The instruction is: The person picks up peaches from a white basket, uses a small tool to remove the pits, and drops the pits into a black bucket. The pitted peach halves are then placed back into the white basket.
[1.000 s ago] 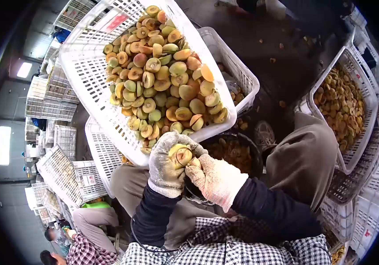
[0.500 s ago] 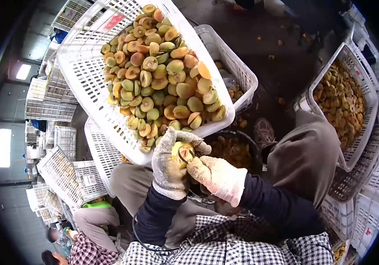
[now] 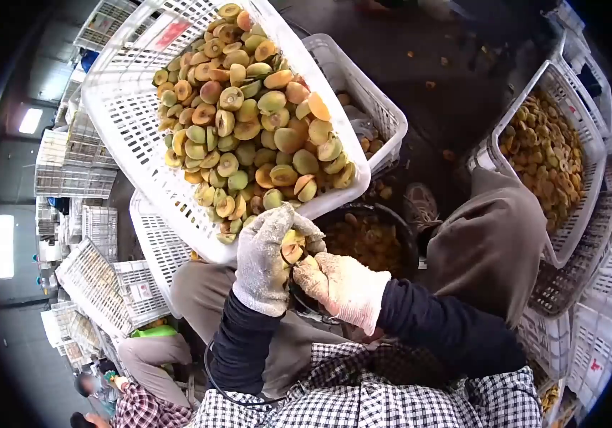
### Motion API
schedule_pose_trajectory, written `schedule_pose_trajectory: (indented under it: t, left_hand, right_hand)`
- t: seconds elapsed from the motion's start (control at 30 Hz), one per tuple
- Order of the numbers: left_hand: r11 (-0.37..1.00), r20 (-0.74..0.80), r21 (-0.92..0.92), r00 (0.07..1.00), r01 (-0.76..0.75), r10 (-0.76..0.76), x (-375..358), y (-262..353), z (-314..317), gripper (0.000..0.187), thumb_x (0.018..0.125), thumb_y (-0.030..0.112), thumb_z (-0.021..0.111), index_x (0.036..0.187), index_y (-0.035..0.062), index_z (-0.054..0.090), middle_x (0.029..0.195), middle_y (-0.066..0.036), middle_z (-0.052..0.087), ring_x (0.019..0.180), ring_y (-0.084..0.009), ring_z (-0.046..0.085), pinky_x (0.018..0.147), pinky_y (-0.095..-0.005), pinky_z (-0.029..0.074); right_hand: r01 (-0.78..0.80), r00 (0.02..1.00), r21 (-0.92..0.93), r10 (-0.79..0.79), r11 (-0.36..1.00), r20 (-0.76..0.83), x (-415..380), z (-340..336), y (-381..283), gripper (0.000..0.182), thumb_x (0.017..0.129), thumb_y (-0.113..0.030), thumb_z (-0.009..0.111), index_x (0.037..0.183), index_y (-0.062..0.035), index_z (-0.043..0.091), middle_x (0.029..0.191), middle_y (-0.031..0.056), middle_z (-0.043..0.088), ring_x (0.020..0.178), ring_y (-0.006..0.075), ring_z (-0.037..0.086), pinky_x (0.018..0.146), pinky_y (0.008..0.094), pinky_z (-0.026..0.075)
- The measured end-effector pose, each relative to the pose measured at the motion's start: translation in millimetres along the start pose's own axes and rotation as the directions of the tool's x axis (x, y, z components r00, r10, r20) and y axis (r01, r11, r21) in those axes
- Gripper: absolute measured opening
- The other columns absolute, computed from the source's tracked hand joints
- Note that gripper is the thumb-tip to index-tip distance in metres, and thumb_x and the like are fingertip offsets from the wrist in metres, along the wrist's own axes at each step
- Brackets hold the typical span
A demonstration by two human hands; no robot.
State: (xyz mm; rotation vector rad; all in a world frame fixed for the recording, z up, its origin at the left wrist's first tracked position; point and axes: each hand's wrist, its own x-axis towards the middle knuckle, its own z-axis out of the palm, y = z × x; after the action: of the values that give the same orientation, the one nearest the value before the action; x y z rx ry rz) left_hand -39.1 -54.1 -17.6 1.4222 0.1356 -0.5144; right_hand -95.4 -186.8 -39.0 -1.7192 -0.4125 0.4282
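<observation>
My left hand [image 3: 263, 253], in a whitish work glove, is curled around a yellow apricot half [image 3: 293, 245]. My right hand [image 3: 342, 284], gloved as well, is closed close against it and pinches a small tool with a thin dark curved loop [image 3: 286, 255]. That loop lies against the fruit; the tool's handle is hidden in the fingers. Just beyond my hands, a tilted white plastic crate [image 3: 117, 118] holds a heap of cut apricots [image 3: 249, 135], several with the pit showing. Below the hands stands a dark bucket [image 3: 409, 242] with apricot pieces [image 3: 363, 242] inside.
Another white crate [image 3: 391, 118] stands behind the tilted one. To the right, a crate [image 3: 595, 153] is filled with apricot pieces, with more crates beneath it. Stacked crates [image 3: 78, 146] line the left side, near another seated person [image 3: 153, 364]. Scraps lie on the dark floor.
The apricot half has turned within my left hand, and less of its face shows. Both hands have shifted slightly left in view, along with the whole scene.
</observation>
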Motion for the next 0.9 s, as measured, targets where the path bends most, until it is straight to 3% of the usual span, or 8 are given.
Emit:
schedule_pose_trajectory:
  t: [0.03, 0.1, 0.27, 0.47, 0.57, 0.8, 0.87, 0.9]
  left_hand:
    - [0.998, -0.001, -0.067, 1.0, -0.002, 0.002, 1.0, -3.7, -0.1, 0.038, 0.093, 0.027, 0.047, 0.077, -0.0043, 0.06, 0.071, -0.014, 0.063, 0.061, -0.0215, 0.061, 0.061, -0.0308, 0.051]
    - [0.98, -0.084, -0.198, 0.996, -0.012, -0.005, -3.7, -8.0, 10.0, 0.04, 0.095, 0.03, 0.044, 0.079, -0.0034, 0.059, 0.074, -0.015, 0.063, 0.063, -0.0236, 0.061, 0.062, -0.0331, 0.052]
    - [0.967, -0.136, -0.233, 0.988, -0.104, 0.073, -5.8, -22.1, 12.8, 0.042, 0.095, 0.034, 0.042, 0.084, -0.0027, 0.058, 0.079, -0.016, 0.063, 0.068, -0.0262, 0.062, 0.067, -0.0369, 0.052]
    - [0.995, -0.001, 0.102, 1.0, 0.002, -0.002, -6.6, -1.5, 7.5, 0.039, 0.094, 0.032, 0.046, 0.08, -0.0022, 0.059, 0.074, -0.014, 0.063, 0.064, -0.0216, 0.062, 0.064, -0.0322, 0.052]
    - [0.998, -0.037, -0.055, 0.999, 0.013, -0.015, -2.7, -6.5, 9.3, 0.042, 0.093, 0.035, 0.045, 0.081, -0.0023, 0.058, 0.072, -0.015, 0.062, 0.064, -0.0244, 0.061, 0.064, -0.0347, 0.052]
    - [0.969, -0.106, -0.247, 0.994, -0.005, -0.021, -4.4, -16.2, 16.9, 0.044, 0.094, 0.04, 0.043, 0.086, -0.0008, 0.058, 0.075, -0.018, 0.063, 0.067, -0.0303, 0.062, 0.064, -0.0386, 0.052]
    - [0.997, 0.038, -0.051, 0.998, -0.054, 0.056, -3.3, -6.0, 13.3, 0.041, 0.095, 0.03, 0.043, 0.079, -0.0038, 0.06, 0.072, -0.014, 0.063, 0.065, -0.022, 0.062, 0.066, -0.0319, 0.051]
    - [0.999, 0.008, 0.01, 0.999, -0.052, 0.052, -2.5, -3.5, 13.4, 0.034, 0.094, 0.024, 0.047, 0.079, -0.004, 0.06, 0.071, -0.012, 0.063, 0.063, -0.0184, 0.061, 0.063, -0.029, 0.05]
  right_hand:
    - [-0.002, 1.0, 0.0, 0.002, 1.0, -0.001, 0.3, -4.2, -3.8, 0.036, 0.095, -0.032, 0.035, 0.106, -0.0033, 0.054, 0.096, 0.0217, 0.058, 0.086, 0.0351, 0.061, 0.072, 0.0398, 0.051]
    - [-0.491, 0.87, 0.337, 0.437, 0.803, 0.226, 2.2, -15.8, -16.6, 0.041, 0.095, -0.037, 0.036, 0.104, -0.002, 0.055, 0.095, 0.0215, 0.061, 0.087, 0.0354, 0.061, 0.075, 0.0409, 0.05]
    - [-0.452, 0.89, -0.03, 0.453, 0.891, 0.054, -2.4, -12.7, -18.3, 0.051, 0.094, -0.044, 0.035, 0.102, 0.0022, 0.055, 0.094, 0.022, 0.063, 0.091, 0.037, 0.06, 0.078, 0.0421, 0.049]
    - [-0.334, 0.942, 0.418, 0.286, 0.845, 0.175, -11.8, -19.0, -10.7, 0.054, 0.094, -0.05, 0.036, 0.096, -0.0006, 0.058, 0.086, 0.0166, 0.063, 0.077, 0.0283, 0.061, 0.072, 0.0356, 0.048]
    - [-0.546, 0.837, 0.529, 0.446, 0.649, 0.317, -11.9, -21.2, -18.7, 0.057, 0.093, -0.053, 0.036, 0.094, -0.0006, 0.059, 0.081, 0.0138, 0.062, 0.073, 0.024, 0.058, 0.07, 0.0337, 0.047]
    - [0.032, 0.987, 0.069, -0.021, 0.997, -0.161, -8.9, 4.2, 21.4, 0.049, 0.093, -0.048, 0.043, 0.096, -0.001, 0.058, 0.08, 0.0081, 0.06, 0.073, 0.0174, 0.059, 0.065, 0.0284, 0.048]
    - [-0.378, 0.926, 0.48, 0.334, 0.792, 0.178, -8.8, -17.3, -4.0, 0.048, 0.093, -0.049, 0.043, 0.092, -0.0032, 0.056, 0.071, 0.0067, 0.056, 0.059, 0.016, 0.056, 0.054, 0.0284, 0.048]
    - [-0.559, 0.824, 0.681, 0.411, 0.473, 0.39, -14.0, -24.3, -14.6, 0.045, 0.092, -0.05, 0.045, 0.082, -0.0068, 0.054, 0.059, 0.0029, 0.049, 0.041, 0.0121, 0.046, 0.037, 0.026, 0.039]
